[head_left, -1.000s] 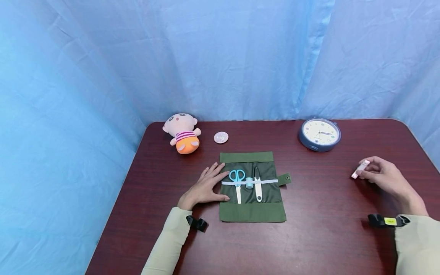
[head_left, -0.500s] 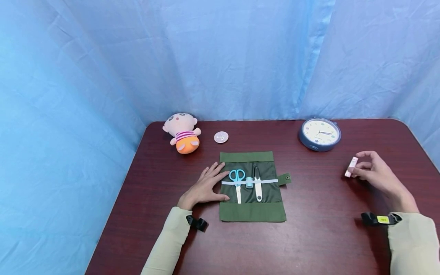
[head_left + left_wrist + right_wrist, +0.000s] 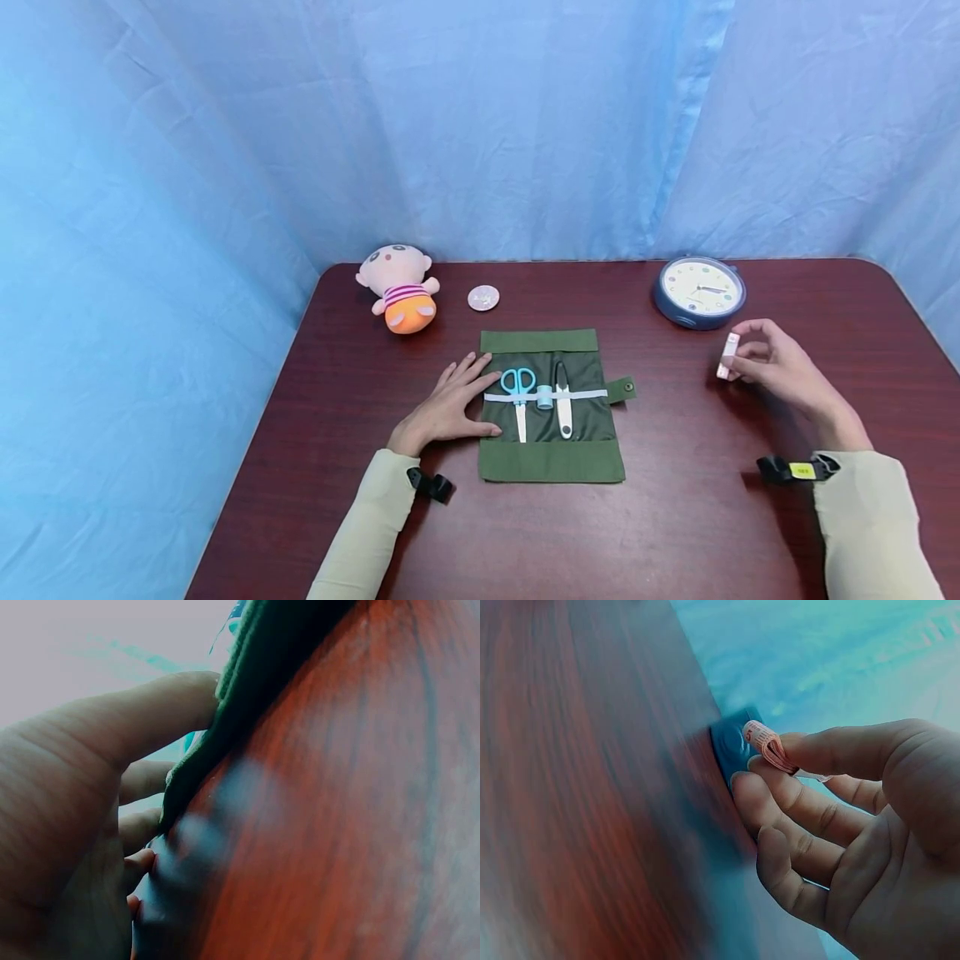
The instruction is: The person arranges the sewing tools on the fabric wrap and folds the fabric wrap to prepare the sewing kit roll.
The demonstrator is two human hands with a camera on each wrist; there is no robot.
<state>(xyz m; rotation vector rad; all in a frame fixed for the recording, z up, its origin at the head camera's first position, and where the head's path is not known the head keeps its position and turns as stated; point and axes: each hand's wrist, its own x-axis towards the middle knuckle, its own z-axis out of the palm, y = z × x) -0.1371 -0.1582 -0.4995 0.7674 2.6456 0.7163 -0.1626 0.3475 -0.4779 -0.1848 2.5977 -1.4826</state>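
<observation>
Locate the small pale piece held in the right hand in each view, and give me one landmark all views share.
Head: the small pale piece is right of centre, below the clock, pinched in the right hand.
Left wrist: not in it.
Right wrist: slightly above and right of centre.
Shared landmark: the reddish-brown table.

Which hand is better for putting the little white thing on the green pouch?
Probably the right hand: its fingers already pinch the little white thing. The left hand rests on the green pouch, so it could steady that.
</observation>
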